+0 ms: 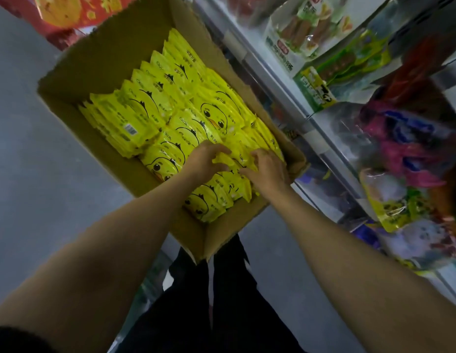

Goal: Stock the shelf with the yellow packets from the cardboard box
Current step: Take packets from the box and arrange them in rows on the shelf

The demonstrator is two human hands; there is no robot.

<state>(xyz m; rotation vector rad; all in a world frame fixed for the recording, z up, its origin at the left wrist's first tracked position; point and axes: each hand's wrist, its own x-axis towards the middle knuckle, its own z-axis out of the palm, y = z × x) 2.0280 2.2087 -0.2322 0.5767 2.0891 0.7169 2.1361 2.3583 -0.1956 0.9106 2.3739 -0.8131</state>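
An open cardboard box (99, 62) stands on the floor in front of me, packed with several rows of yellow packets (155, 98) printed with a duck face. Both my hands are inside the box at its near right part. My left hand (204, 159) curls its fingers round the top of a yellow packet (225, 159). My right hand (266, 169) grips the same cluster of packets from the right side, fingers bent over their edges. The shelf (285, 80) runs along the right.
The white shelf unit on the right carries hanging snack bags (306, 29) in green, purple and yellow. A red package (66, 14) sits beyond the box at top left. Grey floor (25, 149) lies left of the box. My dark trousers (222, 301) are below the box.
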